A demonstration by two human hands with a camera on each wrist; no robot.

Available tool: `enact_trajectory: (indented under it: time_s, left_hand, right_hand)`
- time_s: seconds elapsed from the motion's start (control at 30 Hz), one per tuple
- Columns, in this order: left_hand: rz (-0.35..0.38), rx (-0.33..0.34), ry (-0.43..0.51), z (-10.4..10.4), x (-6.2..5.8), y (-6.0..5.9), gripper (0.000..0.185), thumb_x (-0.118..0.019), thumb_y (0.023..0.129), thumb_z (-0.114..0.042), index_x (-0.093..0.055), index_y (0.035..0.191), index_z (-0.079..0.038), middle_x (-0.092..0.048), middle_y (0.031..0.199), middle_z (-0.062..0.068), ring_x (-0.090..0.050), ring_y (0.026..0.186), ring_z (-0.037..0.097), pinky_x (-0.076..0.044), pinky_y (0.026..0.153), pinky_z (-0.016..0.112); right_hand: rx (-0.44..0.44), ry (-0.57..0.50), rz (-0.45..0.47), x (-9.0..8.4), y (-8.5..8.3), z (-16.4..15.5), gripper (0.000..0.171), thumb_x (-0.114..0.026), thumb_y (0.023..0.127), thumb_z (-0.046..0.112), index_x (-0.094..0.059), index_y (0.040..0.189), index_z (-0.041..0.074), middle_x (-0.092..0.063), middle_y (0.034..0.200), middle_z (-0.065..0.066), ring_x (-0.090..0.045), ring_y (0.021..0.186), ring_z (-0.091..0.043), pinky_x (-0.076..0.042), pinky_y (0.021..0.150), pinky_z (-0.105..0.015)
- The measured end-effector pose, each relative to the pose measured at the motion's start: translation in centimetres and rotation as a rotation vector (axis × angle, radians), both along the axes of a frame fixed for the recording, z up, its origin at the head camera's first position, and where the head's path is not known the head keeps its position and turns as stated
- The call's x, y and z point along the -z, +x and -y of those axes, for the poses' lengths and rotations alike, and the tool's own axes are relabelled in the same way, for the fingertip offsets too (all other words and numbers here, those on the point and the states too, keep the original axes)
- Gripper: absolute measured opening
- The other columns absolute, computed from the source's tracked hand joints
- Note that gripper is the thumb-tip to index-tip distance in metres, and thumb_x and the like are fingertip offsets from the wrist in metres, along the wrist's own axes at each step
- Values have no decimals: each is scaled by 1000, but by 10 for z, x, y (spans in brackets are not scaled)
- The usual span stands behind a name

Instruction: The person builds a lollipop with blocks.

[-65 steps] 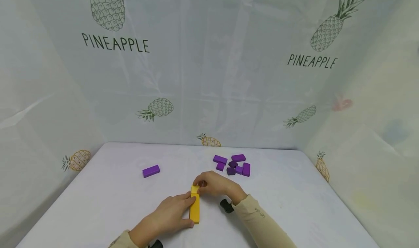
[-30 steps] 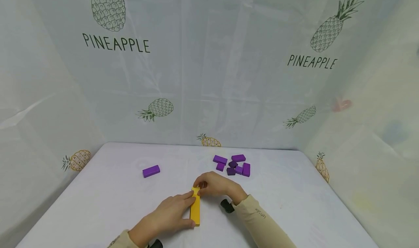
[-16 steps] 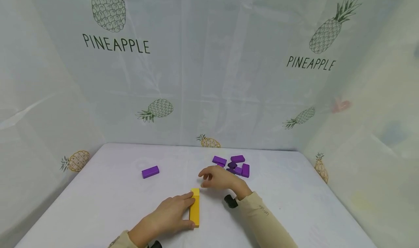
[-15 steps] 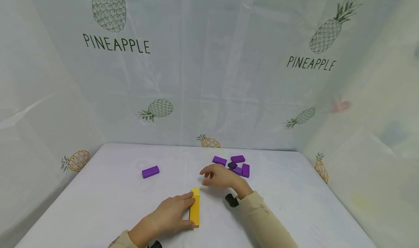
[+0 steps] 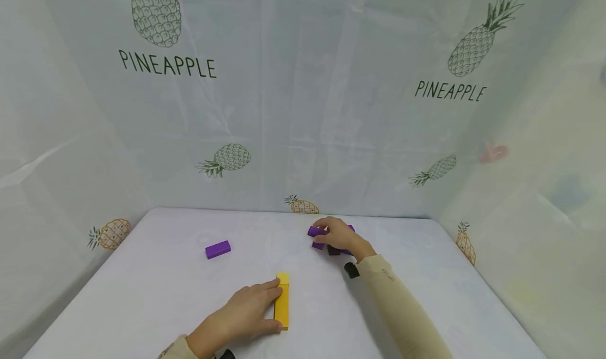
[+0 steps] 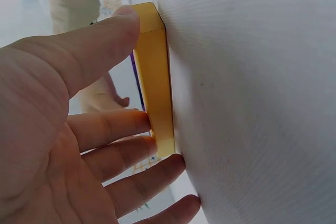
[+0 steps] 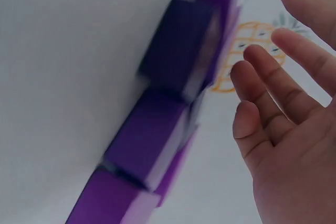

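A row of yellow blocks [image 5: 282,302] lies end to end near the table's front middle. My left hand [image 5: 265,307] rests against its left side, with the thumb at the near end and the index finger at the far end; the left wrist view shows those fingers [image 6: 107,129] fairly straight along the yellow row [image 6: 155,82]. My right hand [image 5: 333,233] is over a pile of purple blocks [image 5: 316,232] at the back centre. In the right wrist view its fingers [image 7: 262,93] are spread, just clear of the purple blocks [image 7: 152,140], holding nothing.
One purple block [image 5: 218,249] lies alone to the left on the white table [image 5: 142,285]. Pineapple-print sheets [image 5: 303,111] wall in the table at the back and both sides. A black wrist camera [image 5: 351,270] sits under the right sleeve.
My right hand let go of the far end of the yellow row and moved back and right to the purple pile. The left hand and the yellow row stayed put.
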State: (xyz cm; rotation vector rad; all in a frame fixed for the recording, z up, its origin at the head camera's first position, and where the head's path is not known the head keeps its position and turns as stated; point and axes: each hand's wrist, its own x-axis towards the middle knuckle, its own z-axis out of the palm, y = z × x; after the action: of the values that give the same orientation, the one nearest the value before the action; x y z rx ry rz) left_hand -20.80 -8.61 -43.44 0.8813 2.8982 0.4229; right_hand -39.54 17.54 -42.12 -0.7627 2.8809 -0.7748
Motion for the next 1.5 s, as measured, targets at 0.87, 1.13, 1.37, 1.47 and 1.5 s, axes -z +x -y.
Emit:
enact_trajectory:
  time_s: [0.87, 1.13, 1.37, 1.47, 1.5]
  left_hand:
    - [21, -8, -4, -1, -2, -1, 73, -64, 70, -58, -51, 127, -15, -41, 138, 4, -43, 120, 24, -39, 91, 49]
    - [27, -13, -5, -1, -2, 0, 73, -64, 70, -58, -51, 127, -15, -41, 137, 4, -44, 120, 25, -40, 90, 48]
    - [29, -7, -14, -1, -2, -2, 73, -64, 70, -59, -51, 127, -15, -42, 137, 4, -44, 119, 25, -41, 90, 48]
    - [27, -4, -12, -1, -1, -2, 73, -64, 70, -59, -51, 127, -15, -42, 137, 4, -45, 119, 25, -41, 89, 47]
    - [25, -3, -10, -1, 0, -2, 73, -64, 70, -59, -51, 127, -15, -42, 137, 4, -45, 119, 25, -41, 89, 48]
  right_hand:
    - [122, 93, 69, 8, -29, 9, 30, -64, 83, 29, -63, 110, 17, -60, 95, 1, -53, 84, -14, -45, 80, -36]
    - [74, 100, 31, 11, -23, 25, 33, -67, 80, 25, -62, 111, 16, -60, 94, 0, -53, 80, -12, -46, 74, -32]
    - [21, 100, 31, 10, -16, 38, 32, -68, 80, 25, -62, 110, 16, -59, 94, 2, -52, 85, -12, -45, 78, -32]
    - [-7, 108, 28, 10, -12, 44, 32, -68, 80, 25, -63, 110, 16, -59, 94, 3, -53, 85, -12, -45, 78, -31]
    - [-16, 108, 26, 10, -10, 46, 32, -69, 79, 25, -63, 110, 16, -60, 94, 3, -53, 85, -12, -45, 78, -31]
